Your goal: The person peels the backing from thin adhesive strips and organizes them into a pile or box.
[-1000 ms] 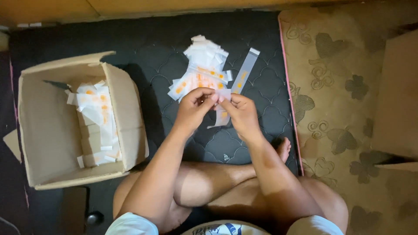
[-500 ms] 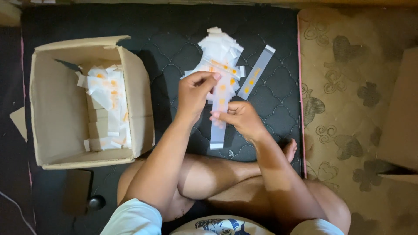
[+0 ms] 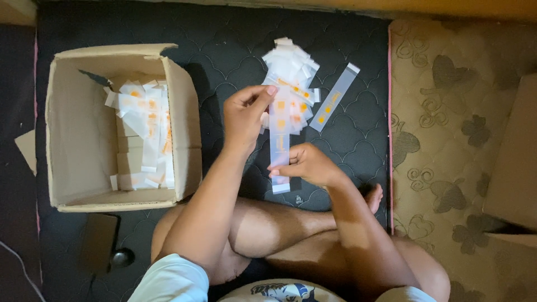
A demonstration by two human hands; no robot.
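I hold one clear plastic sleeve (image 3: 279,146) stretched lengthwise between both hands. My left hand (image 3: 246,114) pinches its top end at 12 o'clock, fingers closed on the film; my right hand (image 3: 305,166) grips its lower part at 6 o'clock, keeping it taut and flat, likely for inspection. Behind it, at 12 o'clock, lies the pile of sleeves (image 3: 291,72) on the dark quilted mat (image 3: 224,33). A single sleeve (image 3: 334,104) lies apart at 2 o'clock. The cardboard box (image 3: 67,123) at 9 o'clock holds more sleeves.
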